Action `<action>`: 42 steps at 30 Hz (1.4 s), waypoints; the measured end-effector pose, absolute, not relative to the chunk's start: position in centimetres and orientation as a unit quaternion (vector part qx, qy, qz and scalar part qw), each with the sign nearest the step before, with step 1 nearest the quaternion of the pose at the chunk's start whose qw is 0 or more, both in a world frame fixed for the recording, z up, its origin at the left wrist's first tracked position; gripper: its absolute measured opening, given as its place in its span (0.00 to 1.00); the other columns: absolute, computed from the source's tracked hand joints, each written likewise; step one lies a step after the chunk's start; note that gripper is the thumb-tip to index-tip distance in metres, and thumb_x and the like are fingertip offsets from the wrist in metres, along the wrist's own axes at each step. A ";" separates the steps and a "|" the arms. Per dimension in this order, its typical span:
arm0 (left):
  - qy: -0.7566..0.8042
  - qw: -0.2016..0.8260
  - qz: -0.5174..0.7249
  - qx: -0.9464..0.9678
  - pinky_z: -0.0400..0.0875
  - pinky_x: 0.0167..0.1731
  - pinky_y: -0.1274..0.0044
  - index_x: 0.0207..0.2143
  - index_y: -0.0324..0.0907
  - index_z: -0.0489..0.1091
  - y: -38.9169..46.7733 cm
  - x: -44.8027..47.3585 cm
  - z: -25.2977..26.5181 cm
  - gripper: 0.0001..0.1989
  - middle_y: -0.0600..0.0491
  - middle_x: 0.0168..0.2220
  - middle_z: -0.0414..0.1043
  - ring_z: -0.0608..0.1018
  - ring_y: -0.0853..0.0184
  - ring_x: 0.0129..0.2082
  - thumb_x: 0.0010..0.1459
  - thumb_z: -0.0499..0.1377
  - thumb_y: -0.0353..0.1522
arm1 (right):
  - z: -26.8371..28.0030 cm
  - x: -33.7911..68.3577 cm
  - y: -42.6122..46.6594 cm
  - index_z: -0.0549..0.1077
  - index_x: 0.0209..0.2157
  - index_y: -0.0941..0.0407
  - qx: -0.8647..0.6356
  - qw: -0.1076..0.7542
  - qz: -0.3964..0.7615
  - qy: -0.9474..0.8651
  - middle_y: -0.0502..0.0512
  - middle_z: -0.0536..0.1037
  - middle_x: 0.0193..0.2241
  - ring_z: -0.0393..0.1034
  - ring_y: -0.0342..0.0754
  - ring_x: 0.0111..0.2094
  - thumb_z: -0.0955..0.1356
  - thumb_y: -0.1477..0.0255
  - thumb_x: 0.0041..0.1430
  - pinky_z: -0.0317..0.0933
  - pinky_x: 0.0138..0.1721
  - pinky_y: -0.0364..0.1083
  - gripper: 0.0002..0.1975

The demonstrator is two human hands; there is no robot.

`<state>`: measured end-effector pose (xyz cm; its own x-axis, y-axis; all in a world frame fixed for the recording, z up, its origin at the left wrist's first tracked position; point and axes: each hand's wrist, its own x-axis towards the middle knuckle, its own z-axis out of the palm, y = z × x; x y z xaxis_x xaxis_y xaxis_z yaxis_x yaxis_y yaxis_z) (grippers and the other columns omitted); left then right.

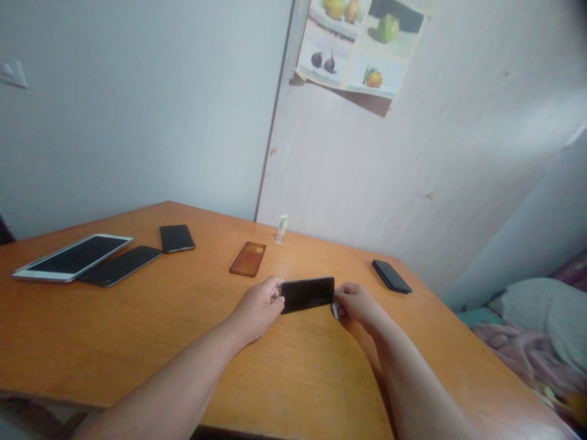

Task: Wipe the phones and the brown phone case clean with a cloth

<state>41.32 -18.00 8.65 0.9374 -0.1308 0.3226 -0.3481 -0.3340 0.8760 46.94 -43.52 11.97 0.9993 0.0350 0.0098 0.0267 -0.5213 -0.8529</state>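
Observation:
A dark smartphone (307, 294) is held sideways above the table, its black screen tilted toward me. My left hand (265, 304) grips the phone's left end between thumb and fingers. At the opposite end, my right hand (356, 304) is closed on a small whitish cloth (335, 309), which touches or nearly touches the phone's right edge. Most of the cloth is hidden by the fingers. Beyond the left hand lies a clear brown phone case (247, 259), with a small transparent spray bottle (281, 230) standing behind it.
On the left of the wooden table (192, 342) lie a white-framed tablet (76, 255), a large black phone (123, 266) touching it, and another dark phone (177, 238). A black phone (391, 276) lies at the right edge. Bedding (541, 330) is beyond, and walls border the back.

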 end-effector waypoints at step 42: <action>-0.219 0.530 0.110 0.812 0.65 0.34 0.78 0.41 0.43 0.70 -18.4 40.1 9.6 0.11 0.54 0.35 0.76 0.77 0.67 0.35 0.57 0.52 0.26 | 12.8 41.6 -35.0 0.77 0.39 0.54 -0.843 0.445 -0.121 -0.276 0.53 0.79 0.30 0.71 0.47 0.30 0.63 0.66 0.63 0.62 0.33 0.43 0.13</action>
<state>40.08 -18.40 9.62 0.8800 -0.2396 0.4101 -0.4719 -0.3419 0.8126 41.61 -35.05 12.84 0.8182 0.3577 0.4502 0.5735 -0.4511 -0.6838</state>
